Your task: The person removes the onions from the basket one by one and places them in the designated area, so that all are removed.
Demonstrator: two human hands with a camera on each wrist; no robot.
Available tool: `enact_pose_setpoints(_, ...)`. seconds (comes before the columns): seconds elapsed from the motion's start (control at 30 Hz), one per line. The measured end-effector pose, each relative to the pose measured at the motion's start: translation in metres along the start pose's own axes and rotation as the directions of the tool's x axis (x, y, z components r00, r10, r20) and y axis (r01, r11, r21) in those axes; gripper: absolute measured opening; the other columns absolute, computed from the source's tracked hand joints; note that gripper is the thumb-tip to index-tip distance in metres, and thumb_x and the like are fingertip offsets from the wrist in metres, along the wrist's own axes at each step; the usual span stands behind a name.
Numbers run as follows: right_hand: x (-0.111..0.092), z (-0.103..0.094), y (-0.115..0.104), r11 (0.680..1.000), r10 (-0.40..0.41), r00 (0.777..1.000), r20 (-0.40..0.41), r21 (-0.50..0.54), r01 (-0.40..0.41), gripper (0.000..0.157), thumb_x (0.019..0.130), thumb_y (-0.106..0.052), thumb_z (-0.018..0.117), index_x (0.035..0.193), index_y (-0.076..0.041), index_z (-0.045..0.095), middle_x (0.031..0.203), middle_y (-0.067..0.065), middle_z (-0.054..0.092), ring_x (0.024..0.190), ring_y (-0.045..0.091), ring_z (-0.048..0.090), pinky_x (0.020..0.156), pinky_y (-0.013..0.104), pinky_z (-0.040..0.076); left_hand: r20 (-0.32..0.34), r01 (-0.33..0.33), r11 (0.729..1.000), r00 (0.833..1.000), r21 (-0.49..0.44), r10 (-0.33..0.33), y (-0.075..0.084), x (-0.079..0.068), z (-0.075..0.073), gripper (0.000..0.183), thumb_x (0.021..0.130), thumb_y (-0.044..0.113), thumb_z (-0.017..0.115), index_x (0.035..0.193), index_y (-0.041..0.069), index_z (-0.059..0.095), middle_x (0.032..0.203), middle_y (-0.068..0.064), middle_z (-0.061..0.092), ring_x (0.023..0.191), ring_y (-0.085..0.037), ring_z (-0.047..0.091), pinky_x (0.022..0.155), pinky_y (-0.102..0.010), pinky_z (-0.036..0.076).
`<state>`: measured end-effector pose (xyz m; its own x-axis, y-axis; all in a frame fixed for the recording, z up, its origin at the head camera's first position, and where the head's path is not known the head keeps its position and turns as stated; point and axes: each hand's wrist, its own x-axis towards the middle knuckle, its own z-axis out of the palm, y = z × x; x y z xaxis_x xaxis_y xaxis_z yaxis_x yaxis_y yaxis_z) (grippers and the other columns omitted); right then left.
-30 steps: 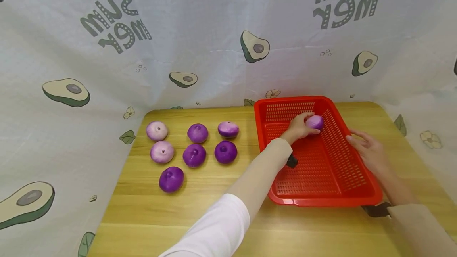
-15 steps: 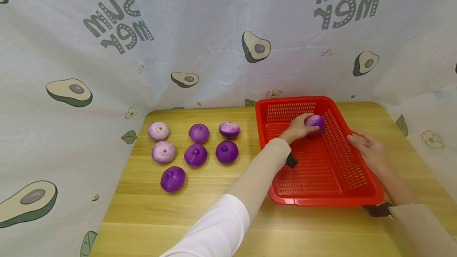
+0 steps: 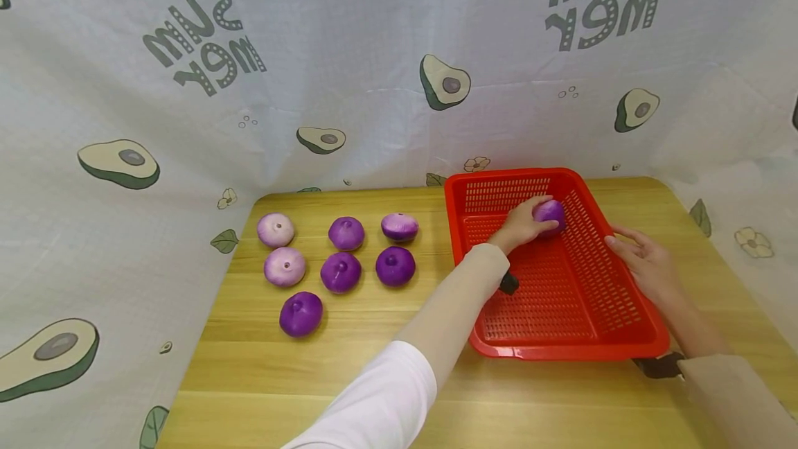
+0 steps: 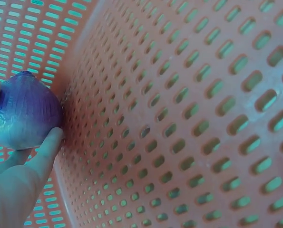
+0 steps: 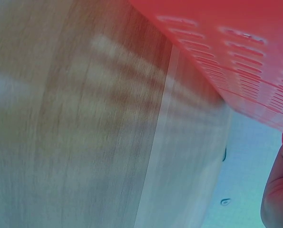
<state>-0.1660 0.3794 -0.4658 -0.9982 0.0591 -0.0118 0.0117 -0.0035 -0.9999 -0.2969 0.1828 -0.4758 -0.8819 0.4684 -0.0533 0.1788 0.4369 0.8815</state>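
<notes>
My left hand [image 3: 524, 222] reaches into a red plastic basket [image 3: 530, 352] and holds a purple onion [image 3: 551, 216] near its back right corner. In the left wrist view, the thumb and fingers lie around the onion [image 4: 29, 111], close beside the perforated side wall. Its pointed tip faces up there. My right hand [image 3: 648, 265] holds the basket's right rim from outside, thumb at the edge. In the right wrist view only a bit of that hand [image 5: 280, 190] shows at the rim, the rest out of frame.
Several more onions lie on the wooden table [image 3: 249, 380] left of the basket: two pale ones, including a whitish onion [image 3: 284, 267], and darker ones such as a purple onion [image 3: 395, 266]. A white curtain [image 3: 361, 40] with avocado prints hangs behind and beside the table.
Over the last second the held onion has turned slightly in my left hand and shows a darker purple side. My right hand and the basket stay in place.
</notes>
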Motion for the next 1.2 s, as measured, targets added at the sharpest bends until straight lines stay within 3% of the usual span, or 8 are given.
enact_pose_setpoints(0.13, -0.001, 0.001, 0.0, 0.998, -0.009, 1.0, -0.003, -0.056, 0.009, 0.028, 0.103, -0.011, 0.057, 0.118, -0.034, 0.061, 0.091, -0.013, 0.074, 0.07, 0.008, 0.07, 0.055, 0.025, 0.057, -0.022, 0.006, 1.0, 1.0, 0.013, -0.005, 0.001, -0.002, 0.0, 0.059, 0.091, 0.02, 0.075, 0.145, 0.025, 0.052, 0.143, 0.003, 0.054, 0.125, -0.016, 0.053, 0.099, -0.027, 0.046)
enact_pose_setpoints(0.3, 0.0, 0.001, 0.0, 0.999, -0.013, 1.0, 0.004, -0.045, 0.013, 0.029, 0.103, -0.01, 0.056, 0.119, -0.033, 0.061, 0.091, -0.012, 0.074, 0.07, 0.009, 0.071, 0.055, 0.025, 0.057, -0.041, 0.019, 1.0, 0.999, 0.012, -0.018, 0.004, -0.002, -0.001, 0.055, 0.093, 0.018, 0.073, 0.144, 0.021, 0.053, 0.14, 0.002, 0.057, 0.121, -0.015, 0.057, 0.095, -0.025, 0.048)
enact_pose_setpoints(0.53, 0.0, -0.001, 0.0, 0.998, -0.02, 1.0, 0.005, -0.065, 0.021, 0.029, 0.103, -0.01, 0.056, 0.119, -0.034, 0.061, 0.091, -0.013, 0.074, 0.07, 0.008, 0.071, 0.055, 0.025, 0.057, -0.068, 0.076, 0.997, 0.995, -0.033, -0.078, 0.008, -0.003, -0.006, 0.051, 0.095, 0.015, 0.069, 0.144, 0.016, 0.053, 0.135, -0.001, 0.06, 0.116, -0.016, 0.06, 0.092, -0.025, 0.051)
enact_pose_setpoints(0.77, 0.001, -0.003, 0.001, 1.0, -0.015, 1.0, 0.013, -0.02, 0.015, 0.028, 0.103, -0.01, 0.056, 0.119, -0.033, 0.062, 0.091, -0.012, 0.074, 0.071, 0.009, 0.071, 0.055, 0.025, 0.057, -0.015, 0.065, 0.992, 0.998, -0.104, -0.067, 0.022, -0.006, -0.017, 0.051, 0.096, 0.016, 0.068, 0.144, 0.015, 0.052, 0.133, -0.002, 0.06, 0.115, -0.016, 0.06, 0.091, -0.025, 0.051)
enact_pose_setpoints(0.93, 0.002, -0.003, 0.0, 1.0, -0.007, 1.0, 0.019, 0.011, 0.007, 0.028, 0.103, -0.01, 0.056, 0.118, -0.033, 0.063, 0.092, -0.012, 0.074, 0.071, 0.009, 0.071, 0.056, 0.026, 0.057, 0.017, 0.061, 0.989, 0.998, -0.134, -0.059, 0.033, -0.011, -0.028, 0.052, 0.096, 0.015, 0.068, 0.145, 0.016, 0.052, 0.134, -0.001, 0.059, 0.113, -0.015, 0.061, 0.08, -0.024, 0.055)
enact_pose_setpoints(1.1, 0.001, -0.001, -0.001, 0.999, -0.003, 1.0, 0.005, -0.041, 0.004, 0.029, 0.102, -0.011, 0.057, 0.116, -0.036, 0.062, 0.091, -0.015, 0.073, 0.071, 0.007, 0.07, 0.056, 0.024, 0.057, 0.092, 0.067, 0.965, 0.995, -0.254, -0.045, 0.046, -0.021, -0.042, 0.051, 0.096, 0.013, 0.068, 0.145, 0.015, 0.052, 0.128, -0.003, 0.059, 0.109, -0.018, 0.062, 0.078, -0.033, 0.059)
enact_pose_setpoints(1.2, 0.001, 0.0, -0.001, 1.0, 0.004, 1.0, 0.003, -0.01, -0.004, 0.029, 0.103, -0.01, 0.056, 0.116, -0.035, 0.063, 0.091, -0.014, 0.073, 0.071, 0.007, 0.07, 0.056, 0.024, 0.057, 0.13, 0.086, 0.942, 0.99, -0.326, -0.045, 0.054, -0.028, -0.052, 0.05, 0.096, 0.012, 0.067, 0.144, 0.016, 0.053, 0.124, -0.003, 0.058, 0.107, -0.02, 0.063, 0.081, -0.038, 0.059)
